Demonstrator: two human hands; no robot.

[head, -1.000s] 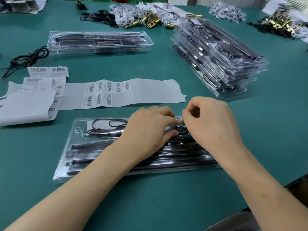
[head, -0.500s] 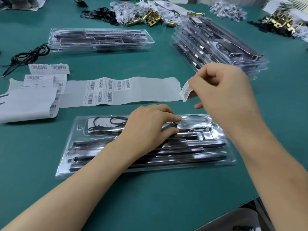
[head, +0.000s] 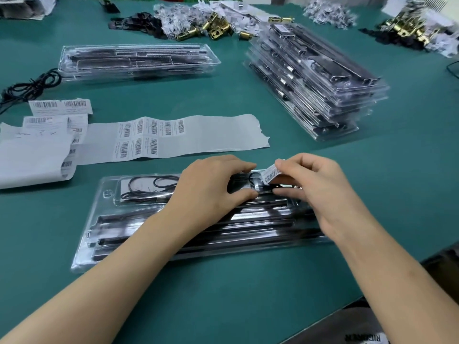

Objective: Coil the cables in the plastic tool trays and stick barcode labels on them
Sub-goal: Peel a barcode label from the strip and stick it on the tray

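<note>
**Barcode label poised over the coiled cable**

The right hand [head: 315,192] pinches a barcode label [head: 272,173] by one edge. The label hangs tilted just above the cable [head: 252,179], which lies in the far right pocket of the near tray [head: 98,204]. The tray's long axis runs across the bench [head: 223,294]. The left hand [head: 213,192] grips the coil between fingers and thumb. The cable is thin and black; the label is white with stripes.

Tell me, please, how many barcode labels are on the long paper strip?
8 labels: five in the strip's far row, three in its near row; more may hide under the sheets overlapping its left end.
</note>
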